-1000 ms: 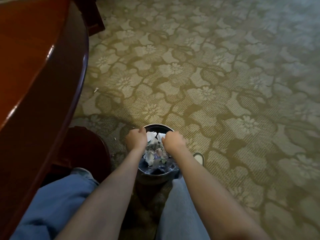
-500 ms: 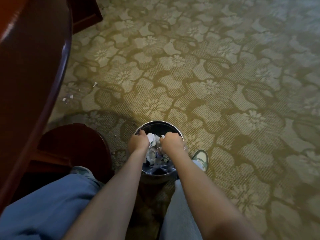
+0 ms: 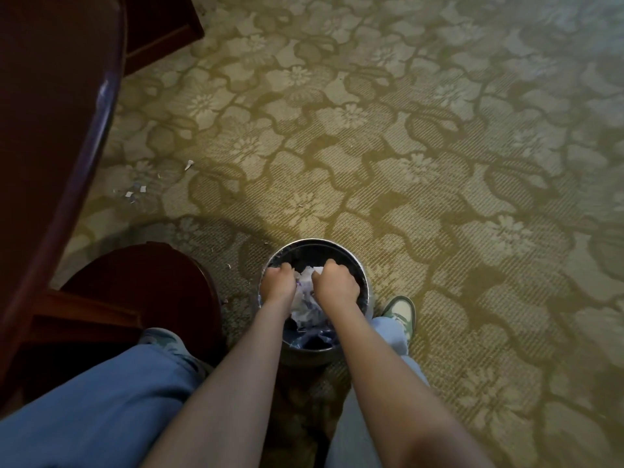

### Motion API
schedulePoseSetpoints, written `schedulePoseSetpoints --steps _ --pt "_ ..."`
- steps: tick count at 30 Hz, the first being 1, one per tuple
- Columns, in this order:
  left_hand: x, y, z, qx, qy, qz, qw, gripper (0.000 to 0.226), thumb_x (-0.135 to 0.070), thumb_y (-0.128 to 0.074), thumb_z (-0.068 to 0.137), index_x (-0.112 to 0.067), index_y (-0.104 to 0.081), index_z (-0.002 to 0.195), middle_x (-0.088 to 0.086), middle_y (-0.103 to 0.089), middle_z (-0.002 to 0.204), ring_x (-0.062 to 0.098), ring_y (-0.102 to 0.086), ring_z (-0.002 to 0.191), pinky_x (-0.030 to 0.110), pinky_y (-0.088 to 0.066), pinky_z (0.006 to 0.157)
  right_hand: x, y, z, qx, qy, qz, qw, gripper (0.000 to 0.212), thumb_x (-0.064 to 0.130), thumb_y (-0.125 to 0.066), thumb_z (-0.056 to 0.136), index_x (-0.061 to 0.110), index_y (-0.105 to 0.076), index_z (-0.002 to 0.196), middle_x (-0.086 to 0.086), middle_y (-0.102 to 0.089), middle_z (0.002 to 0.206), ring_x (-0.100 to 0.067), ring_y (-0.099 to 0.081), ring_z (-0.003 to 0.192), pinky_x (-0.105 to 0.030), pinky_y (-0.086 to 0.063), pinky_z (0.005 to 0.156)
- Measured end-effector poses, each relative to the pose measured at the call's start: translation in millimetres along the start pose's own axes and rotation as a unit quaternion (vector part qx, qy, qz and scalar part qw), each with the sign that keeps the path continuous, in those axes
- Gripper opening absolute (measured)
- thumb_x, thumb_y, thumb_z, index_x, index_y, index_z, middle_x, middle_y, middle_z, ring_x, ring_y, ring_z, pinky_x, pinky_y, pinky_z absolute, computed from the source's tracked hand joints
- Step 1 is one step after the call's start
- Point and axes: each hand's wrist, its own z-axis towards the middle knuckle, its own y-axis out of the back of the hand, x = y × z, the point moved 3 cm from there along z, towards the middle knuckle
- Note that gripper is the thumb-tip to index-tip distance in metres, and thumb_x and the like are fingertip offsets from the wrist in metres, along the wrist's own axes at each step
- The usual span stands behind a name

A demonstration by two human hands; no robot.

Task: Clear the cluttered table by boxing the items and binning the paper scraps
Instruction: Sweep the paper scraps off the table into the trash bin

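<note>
The light is dim and warm, laying a yellow-green cast over the carpet (image 3: 371, 157). The brightest patch lies mid-floor just beyond the bin (image 3: 314, 242), while the far right corner fades into a cooler, bluish haze. A thin glare streak runs along the curved table edge (image 3: 105, 96) on the left. A broad, soft shadow spreads over the carpet left of the bin. The paper scraps (image 3: 305, 276) show pale, with little detail. The near forearms (image 3: 236, 383) look dark and soft. Wide-angle distortion bends the table edge and stretches the corners.
</note>
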Motion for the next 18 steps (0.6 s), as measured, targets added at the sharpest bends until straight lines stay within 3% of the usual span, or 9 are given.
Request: schedulePoseSetpoints --steps 5,8,10,13,15,18 --pt "8 3 -1 0.033 0.028 -0.030 0.999 0.036 -0.019 -0.034 0.098 -0.004 -0.053 0.123 0.019 -0.056 0.124 0.034 -0.053 0.115 0.046 -0.044 0.101 0 -9 0 0.027 -0.005 0.033 0.999 0.037 0.024 -0.040 0.099 0.005 -0.037 0.131 -0.019 -0.038 0.133 -0.035 -0.047 0.118 -0.042 -0.043 0.094" --pt "9 3 -2 0.043 -0.005 -0.024 0.999 0.028 -0.018 -0.036 0.100 -0.010 -0.055 0.120 0.012 -0.056 0.125 0.030 -0.052 0.115 0.044 -0.045 0.099 -2 -9 -3 0.040 0.007 0.020 0.999 0.037 0.021 -0.042 0.098 0.004 -0.037 0.131 -0.020 -0.035 0.135 -0.037 -0.043 0.121 -0.043 -0.041 0.098" --pt "7 1 -4 0.061 -0.041 -0.021 0.997 0.024 -0.013 -0.039 0.100 -0.010 -0.056 0.117 0.009 -0.058 0.117 0.025 -0.057 0.105 0.036 -0.051 0.084 -3 -7 -5 0.047 0.017 0.006 0.999 0.038 0.018 -0.046 0.097 0.004 -0.038 0.131 -0.019 -0.036 0.134 -0.037 -0.044 0.121 -0.044 -0.040 0.099" --pt "0 -2 -8 0.069 -0.072 -0.043 0.994 0.015 -0.008 -0.041 0.099 -0.010 -0.055 0.104 0.006 -0.060 0.096 0.015 -0.059 0.071 0.021 -0.045 0.056 -6 -2 -7 0.033 0.035 -0.016 0.999 0.036 0.012 -0.047 0.095 0.004 -0.040 0.129 -0.019 -0.040 0.132 -0.037 -0.046 0.119 -0.040 -0.042 0.093" --pt "-4 -4 -10 0.051 -0.092 -0.026 0.994 0.013 -0.010 -0.042 0.099 -0.012 -0.055 0.099 0.004 -0.061 0.089 0.012 -0.054 0.064 0.021 -0.044 0.056 -8 3 -8 0.021 0.040 -0.026 0.999 0.035 0.010 -0.046 0.095 0.003 -0.042 0.129 -0.019 -0.043 0.131 -0.037 -0.048 0.118 -0.039 -0.043 0.091" --pt "-8 -4 -10 0.028 -0.124 -0.005 0.992 0.016 -0.014 -0.041 0.100 -0.011 -0.056 0.101 -0.001 -0.060 0.080 0.014 -0.053 0.069 0.029 -0.047 0.070 -10 10 -9 0.010 0.040 -0.037 0.998 0.035 0.012 -0.046 0.095 0.003 -0.043 0.129 -0.018 -0.043 0.132 -0.036 -0.049 0.117 -0.039 -0.043 0.091"
